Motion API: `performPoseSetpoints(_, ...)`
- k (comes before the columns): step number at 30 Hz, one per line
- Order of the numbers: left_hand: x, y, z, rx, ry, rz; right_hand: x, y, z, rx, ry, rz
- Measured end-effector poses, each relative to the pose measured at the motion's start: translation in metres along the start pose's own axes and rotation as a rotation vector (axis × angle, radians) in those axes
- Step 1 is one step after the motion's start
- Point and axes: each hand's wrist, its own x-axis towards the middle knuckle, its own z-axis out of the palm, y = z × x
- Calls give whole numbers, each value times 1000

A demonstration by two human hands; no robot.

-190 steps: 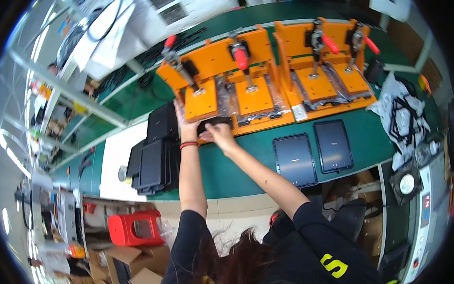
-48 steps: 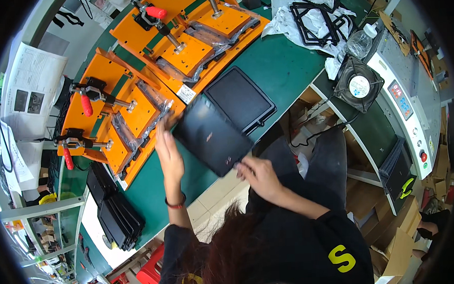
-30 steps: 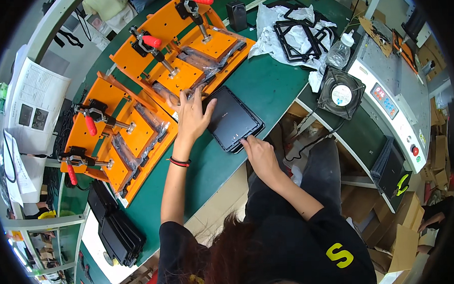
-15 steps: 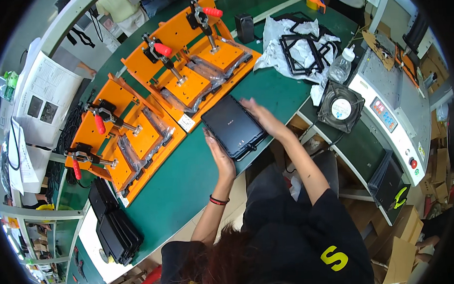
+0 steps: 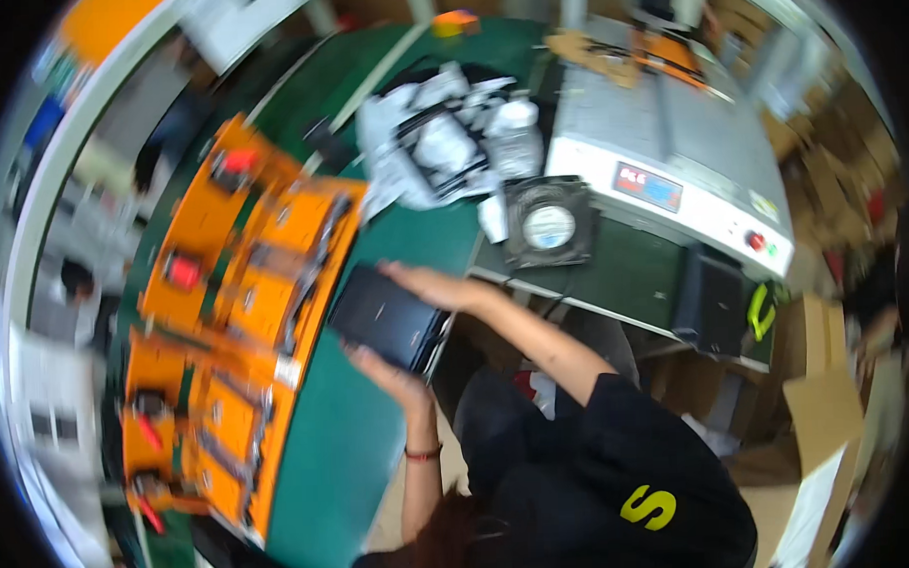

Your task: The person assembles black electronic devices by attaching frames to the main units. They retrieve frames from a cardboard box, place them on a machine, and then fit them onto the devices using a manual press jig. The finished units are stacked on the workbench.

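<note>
A stack of flat black rectangular panels (image 5: 388,318) lies between my two hands, over the front edge of the green table. It has a smooth dark face and looks like tablet covers, though blur hides the detail. Against its near left side presses my left hand (image 5: 393,378), fingers along the edge and partly hidden. My right hand (image 5: 433,288) closes on the opposite side, its fingers at the far right corner. To the left of the panels, orange clamping fixtures (image 5: 282,225) with red-handled toggle clamps stand in a row.
A small square fan (image 5: 550,228) sits right of my hands, beside a clear squeeze bottle (image 5: 515,140) and crumpled white wrapping (image 5: 384,136) with black frames. A white machine with a control panel (image 5: 646,185) stands farther right. Cardboard boxes (image 5: 818,371) fill the right side.
The whole view has turned and blurred, so the fixtures and machine sit differently. My right hand, lifted with fingers spread before, now rests against the panels' edge. My left hand stays on them.
</note>
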Motion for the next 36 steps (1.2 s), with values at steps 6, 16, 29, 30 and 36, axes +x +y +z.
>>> performPoseSetpoints(6, 11, 2, -7, -108, -54, -62, 1, -6, 2, -56, 44, -58)
performPoseSetpoints(16, -93, 60, 80, -66, -466, 263, -141, -61, 28, 51, 557, -541)
performPoseSetpoints(29, -235, 50, 171, -223, -2195, 133, -520, -163, 27, -1199, 2106, 137)
performPoseSetpoints(30, -241, 47, 177, -287, -2012, -88, -552, -176, 40, -1326, 2305, 230)
performPoseSetpoints(36, -209, 3, 247, -100, -1814, -70, -749, -182, 207, -933, 2083, 2287)
